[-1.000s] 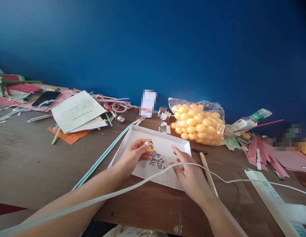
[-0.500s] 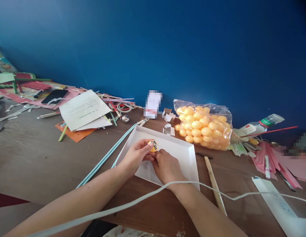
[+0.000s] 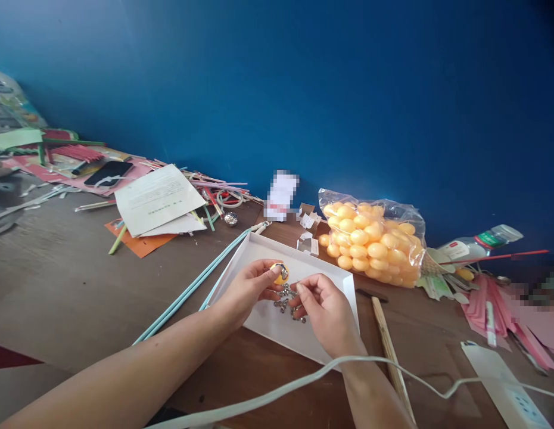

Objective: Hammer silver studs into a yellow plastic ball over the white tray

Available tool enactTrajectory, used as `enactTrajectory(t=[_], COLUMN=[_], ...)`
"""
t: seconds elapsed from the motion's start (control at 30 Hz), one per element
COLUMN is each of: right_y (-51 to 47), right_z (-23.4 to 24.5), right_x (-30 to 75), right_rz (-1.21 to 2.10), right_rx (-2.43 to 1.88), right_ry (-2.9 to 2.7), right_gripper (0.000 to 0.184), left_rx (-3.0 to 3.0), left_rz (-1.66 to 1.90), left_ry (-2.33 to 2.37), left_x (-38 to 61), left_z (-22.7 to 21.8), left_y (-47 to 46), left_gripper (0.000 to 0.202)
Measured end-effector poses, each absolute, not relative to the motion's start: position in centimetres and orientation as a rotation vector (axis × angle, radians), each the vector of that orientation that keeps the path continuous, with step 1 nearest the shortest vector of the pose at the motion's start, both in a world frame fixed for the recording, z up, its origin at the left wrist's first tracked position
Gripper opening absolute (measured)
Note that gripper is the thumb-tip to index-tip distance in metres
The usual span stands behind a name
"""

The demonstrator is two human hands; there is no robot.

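My left hand [image 3: 252, 286] is closed around a small yellow plastic ball [image 3: 274, 275], over the white shallow tray [image 3: 321, 268]. Shiny silver pieces show in an opening on the ball's side. Beneath both hands, several small silver metal pieces [image 3: 283, 305] lie scattered in the tray; they look like tiny bells. Just right of the ball, my right hand [image 3: 321, 307] has its thumb and index finger pinched together above these pieces. Whatever is between those fingertips is too small to make out.
Behind the tray stands a clear bag of yellow plastic balls [image 3: 370, 244]. A hammer with a wooden handle [image 3: 388, 345] lies to the right, near a white power strip [image 3: 504, 381]. A white cable [image 3: 313, 378] crosses in front of my right forearm. Light-blue cords [image 3: 192, 286] run along the left.
My right hand has moved away from the ball, rightward, uncovering the silver pieces in the tray. My left hand keeps hold of the ball. The view has shifted slightly.
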State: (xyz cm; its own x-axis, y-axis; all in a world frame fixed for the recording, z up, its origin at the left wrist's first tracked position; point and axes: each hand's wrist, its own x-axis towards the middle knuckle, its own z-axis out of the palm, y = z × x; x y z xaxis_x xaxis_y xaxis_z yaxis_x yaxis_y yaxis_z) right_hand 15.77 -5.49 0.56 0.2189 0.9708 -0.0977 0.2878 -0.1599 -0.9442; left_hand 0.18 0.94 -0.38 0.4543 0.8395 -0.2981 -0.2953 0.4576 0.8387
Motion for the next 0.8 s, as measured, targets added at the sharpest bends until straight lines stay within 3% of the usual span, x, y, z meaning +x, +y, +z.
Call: enactTrajectory(t=[0.13, 0.4, 0.8], right_y=[-5.7, -5.8, -6.0], right_z=[0.1, -0.9, -1.5], right_x=[15.6, 16.2, 16.4], right_rz=[1.113, 1.306, 1.244], right_rx=[-1.449, -1.192, -1.206], right_ry=[-1.047, -0.710, -0.712], right_gripper=[0.028, 0.021, 0.020], left_rx=[0.765, 0.732, 0.796], left_rz=[0.790, 0.778, 0.704], left_ry=[0.782, 0.764, 0.652], left_x=[0.3, 0.3, 0.0], left_z=[-0.4, -0.6, -0.5], left_y=[1.0, 1.1, 0.9], left_gripper=[0.037, 0.037, 0.042])
